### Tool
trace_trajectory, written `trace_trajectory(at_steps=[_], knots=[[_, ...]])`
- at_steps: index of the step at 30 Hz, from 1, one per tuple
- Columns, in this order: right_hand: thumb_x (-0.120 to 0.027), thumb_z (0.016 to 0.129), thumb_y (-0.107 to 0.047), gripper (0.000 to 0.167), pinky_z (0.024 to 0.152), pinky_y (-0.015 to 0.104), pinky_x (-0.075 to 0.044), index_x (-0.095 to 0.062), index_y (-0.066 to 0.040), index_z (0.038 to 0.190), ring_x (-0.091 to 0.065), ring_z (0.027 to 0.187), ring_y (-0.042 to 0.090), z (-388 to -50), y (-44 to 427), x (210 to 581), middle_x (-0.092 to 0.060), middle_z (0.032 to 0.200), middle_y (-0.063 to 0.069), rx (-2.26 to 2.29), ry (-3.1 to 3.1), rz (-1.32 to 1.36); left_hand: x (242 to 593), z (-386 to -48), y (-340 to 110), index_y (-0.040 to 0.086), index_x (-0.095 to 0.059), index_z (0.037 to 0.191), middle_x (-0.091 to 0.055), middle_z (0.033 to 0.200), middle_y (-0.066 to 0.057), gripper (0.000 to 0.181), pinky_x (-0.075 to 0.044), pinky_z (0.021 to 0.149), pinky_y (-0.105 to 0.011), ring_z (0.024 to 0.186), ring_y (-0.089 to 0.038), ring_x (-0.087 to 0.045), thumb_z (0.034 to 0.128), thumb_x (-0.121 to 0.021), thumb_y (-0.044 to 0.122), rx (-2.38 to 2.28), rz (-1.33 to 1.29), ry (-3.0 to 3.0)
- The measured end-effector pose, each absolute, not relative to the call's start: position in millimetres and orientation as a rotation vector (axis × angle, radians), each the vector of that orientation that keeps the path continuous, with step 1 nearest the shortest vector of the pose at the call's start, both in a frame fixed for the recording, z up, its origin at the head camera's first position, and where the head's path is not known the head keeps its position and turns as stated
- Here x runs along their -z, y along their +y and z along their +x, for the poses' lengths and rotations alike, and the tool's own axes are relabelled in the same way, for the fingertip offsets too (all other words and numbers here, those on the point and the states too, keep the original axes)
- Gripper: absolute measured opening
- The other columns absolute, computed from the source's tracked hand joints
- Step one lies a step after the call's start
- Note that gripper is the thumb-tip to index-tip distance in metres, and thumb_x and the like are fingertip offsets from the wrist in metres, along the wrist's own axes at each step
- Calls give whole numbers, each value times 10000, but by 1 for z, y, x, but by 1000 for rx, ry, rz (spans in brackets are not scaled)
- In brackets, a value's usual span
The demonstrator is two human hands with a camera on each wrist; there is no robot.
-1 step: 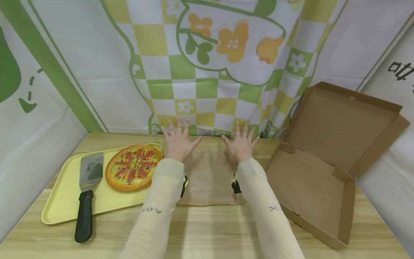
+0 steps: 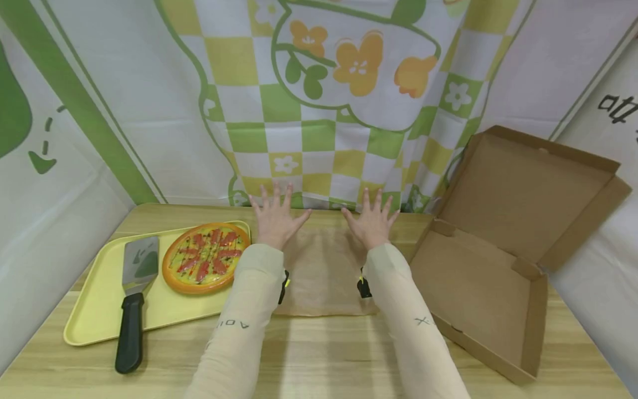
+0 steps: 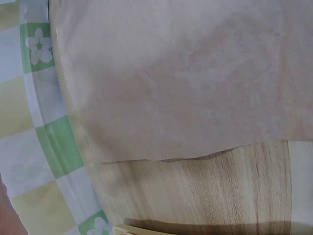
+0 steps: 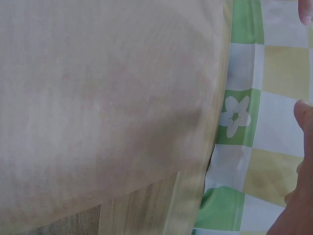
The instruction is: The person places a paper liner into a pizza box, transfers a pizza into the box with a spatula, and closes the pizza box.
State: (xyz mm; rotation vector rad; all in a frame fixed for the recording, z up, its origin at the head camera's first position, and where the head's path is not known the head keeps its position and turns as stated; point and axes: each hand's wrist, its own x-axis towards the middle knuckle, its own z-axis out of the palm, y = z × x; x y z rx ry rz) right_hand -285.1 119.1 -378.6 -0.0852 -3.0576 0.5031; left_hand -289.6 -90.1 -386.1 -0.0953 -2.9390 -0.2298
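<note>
Both hands are held out with fingers straight and spread, holding nothing. The left hand (image 2: 277, 220) is over the back left part of a brown paper sheet (image 2: 324, 277), near the tray's right end. My right hand (image 2: 371, 223) is over the sheet's back right part. Whether either hand touches the sheet cannot be told. In the left wrist view the paper (image 3: 186, 88) lies flat on the wood, with a bit of the hand (image 3: 9, 215) at the left edge. The right wrist view shows the paper (image 4: 107, 107) and part of the hand (image 4: 298, 196).
At left a yellow tray (image 2: 89, 310) holds a pizza (image 2: 204, 257) with red toppings and a spatula (image 2: 132, 327), whose black handle overhangs the front rim. At right stands a cardboard box (image 2: 478, 282) with its lid raised. A checkered curtain (image 2: 319, 136) hangs behind the table.
</note>
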Motion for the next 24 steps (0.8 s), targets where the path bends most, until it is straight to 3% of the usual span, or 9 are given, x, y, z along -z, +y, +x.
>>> trace_trajectory(at_steps=[12,18,24], knots=[[-345,911,-568,780,1049,574,2,-34,-124,1471,26,1356,405,-284,118,375,33,1504,178,-498,-3089,-66,384,-288,-91,190,-103,1474,-77,1502,-161,801,-1,1025,-626,1351,-416,-53,864,-324,660,255,-133,-2951],[-461,932,-402,695,1080,462,-176,-209,25,1419,-196,1335,372,-280,117,369,-208,1457,228,-516,-3067,56,381,-286,-96,88,-145,1460,-216,1465,-202,753,-147,1068,-519,1328,-389,-205,913,-339,568,383,-259,-2957],[-504,930,-286,545,929,452,-411,-394,114,1283,-453,1156,384,-270,118,357,-400,1320,259,-600,-3057,117,371,-280,-94,-28,-280,1392,-334,1401,-217,665,-257,1048,-457,1276,-362,-324,926,-449,415,430,-414,-2950]])
